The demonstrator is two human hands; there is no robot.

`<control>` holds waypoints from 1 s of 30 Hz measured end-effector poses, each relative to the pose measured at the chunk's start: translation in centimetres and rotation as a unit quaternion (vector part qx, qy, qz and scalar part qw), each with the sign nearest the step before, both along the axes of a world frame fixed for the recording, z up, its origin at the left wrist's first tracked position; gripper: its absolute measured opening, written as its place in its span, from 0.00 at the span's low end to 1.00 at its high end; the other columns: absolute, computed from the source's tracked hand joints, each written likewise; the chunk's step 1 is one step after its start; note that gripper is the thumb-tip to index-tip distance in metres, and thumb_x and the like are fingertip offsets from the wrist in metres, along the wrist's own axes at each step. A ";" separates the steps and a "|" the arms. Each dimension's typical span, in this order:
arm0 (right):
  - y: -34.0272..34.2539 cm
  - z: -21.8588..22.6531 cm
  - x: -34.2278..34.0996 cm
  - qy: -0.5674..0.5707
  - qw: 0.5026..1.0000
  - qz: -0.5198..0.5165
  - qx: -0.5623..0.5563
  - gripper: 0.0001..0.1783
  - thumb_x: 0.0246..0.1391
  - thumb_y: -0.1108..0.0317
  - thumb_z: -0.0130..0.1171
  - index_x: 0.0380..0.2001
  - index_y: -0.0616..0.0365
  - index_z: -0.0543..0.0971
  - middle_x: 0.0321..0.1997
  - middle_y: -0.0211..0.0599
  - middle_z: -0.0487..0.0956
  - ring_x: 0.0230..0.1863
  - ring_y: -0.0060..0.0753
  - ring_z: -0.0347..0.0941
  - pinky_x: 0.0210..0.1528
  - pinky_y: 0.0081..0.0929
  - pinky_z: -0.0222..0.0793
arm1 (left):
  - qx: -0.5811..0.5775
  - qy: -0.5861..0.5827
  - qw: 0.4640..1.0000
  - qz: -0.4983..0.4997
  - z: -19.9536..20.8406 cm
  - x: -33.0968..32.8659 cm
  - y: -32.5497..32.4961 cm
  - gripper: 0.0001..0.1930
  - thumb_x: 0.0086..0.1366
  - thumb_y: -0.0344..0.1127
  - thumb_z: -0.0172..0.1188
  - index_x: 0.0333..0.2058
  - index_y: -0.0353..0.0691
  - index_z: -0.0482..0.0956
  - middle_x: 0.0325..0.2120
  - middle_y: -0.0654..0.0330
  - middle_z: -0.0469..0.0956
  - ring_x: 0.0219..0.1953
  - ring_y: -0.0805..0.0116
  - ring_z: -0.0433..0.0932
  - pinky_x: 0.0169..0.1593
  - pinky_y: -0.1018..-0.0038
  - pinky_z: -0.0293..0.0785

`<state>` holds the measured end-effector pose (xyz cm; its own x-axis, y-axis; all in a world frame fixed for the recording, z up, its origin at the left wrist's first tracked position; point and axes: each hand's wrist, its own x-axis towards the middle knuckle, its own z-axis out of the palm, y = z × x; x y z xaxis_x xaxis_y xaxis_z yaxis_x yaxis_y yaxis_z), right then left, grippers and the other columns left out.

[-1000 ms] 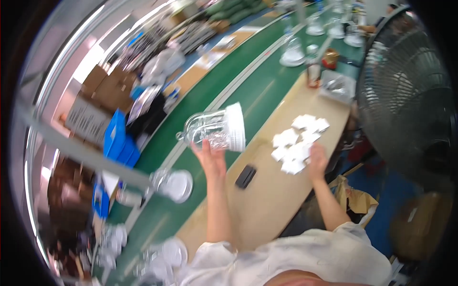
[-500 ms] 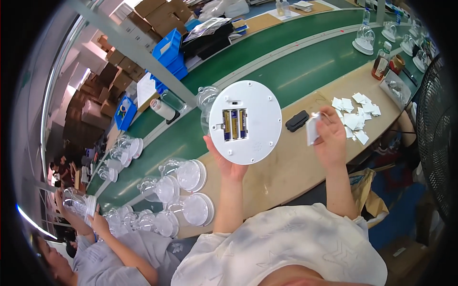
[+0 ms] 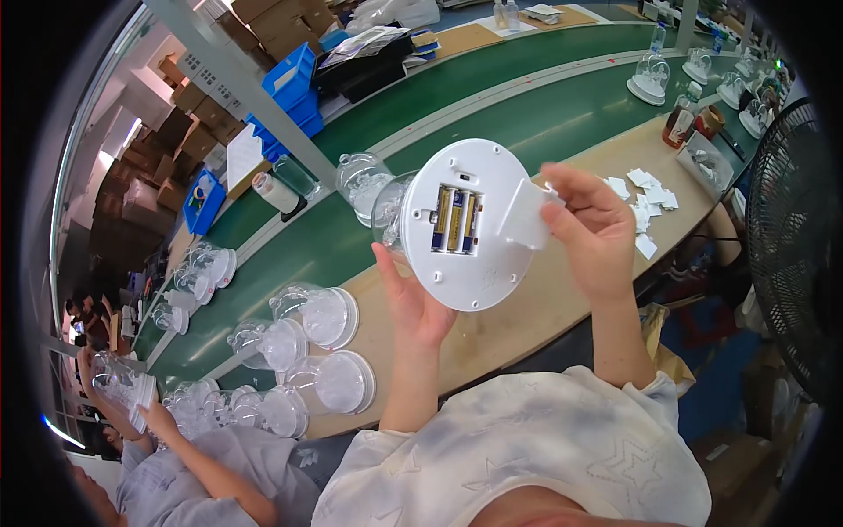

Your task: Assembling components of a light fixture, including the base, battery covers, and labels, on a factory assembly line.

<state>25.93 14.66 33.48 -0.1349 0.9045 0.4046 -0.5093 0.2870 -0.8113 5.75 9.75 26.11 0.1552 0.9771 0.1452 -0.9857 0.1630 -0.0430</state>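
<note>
"First item?"
"Round white plastic base (image 3: pixel 492 268) with clear dome (image 3: pixel 391 215), raised above the tan table (image 3: pixel 505 338), underside showing; three gold-and-blue cylindrical batteries (image 3: pixel 454 221) in its uncovered compartment."
"Hands?"
"Apart. Left hand (image 3: pixel 417 312): clamped on the base from below, fingers partly hidden. Right hand (image 3: pixel 601 228): pinching a flat white plastic cover (image 3: pixel 527 215) before the base; contact cannot be told."
"Surroundings?"
"Loose white plastic pieces (image 3: pixel 650 198), table, right; black mesh fan (image 3: pixel 795 246), far right."

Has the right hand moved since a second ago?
Yes, leftward: the right hand, then at the right edge of the white pieces, is now left of them.
</note>
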 end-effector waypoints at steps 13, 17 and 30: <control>-0.2 -0.3 1.6 -0.047 0.997 0.048 0.030 0.22 0.51 0.89 0.55 0.51 0.72 0.73 0.45 0.40 0.76 0.43 0.33 0.78 0.43 0.24 0.79 | -0.023 0.190 0.972 0.136 0.9 0.5 -0.1 0.43 0.60 0.68 0.54 0.65 0.45 0.58 0.64 0.58 0.61 0.65 0.57 0.60 0.68 0.57 0.54; -1.1 0.3 1.4 -0.130 0.983 0.023 0.127 0.25 0.47 0.90 0.58 0.52 0.71 0.74 0.45 0.41 0.75 0.44 0.32 0.77 0.44 0.23 0.77 | -0.003 0.217 0.955 0.203 0.8 0.2 -0.1 0.43 0.61 0.65 0.56 0.66 0.48 0.54 0.65 0.58 0.59 0.66 0.57 0.59 0.68 0.56 0.54; -1.5 2.3 3.1 -0.305 0.914 0.017 0.267 0.25 0.39 0.85 0.66 0.47 0.66 0.79 0.34 0.38 0.76 0.29 0.24 0.73 0.32 0.18 0.68 | 0.023 0.238 0.944 0.226 1.2 -0.6 0.0 0.48 0.58 0.64 0.61 0.68 0.49 0.47 0.65 0.55 0.57 0.67 0.54 0.58 0.68 0.54 0.55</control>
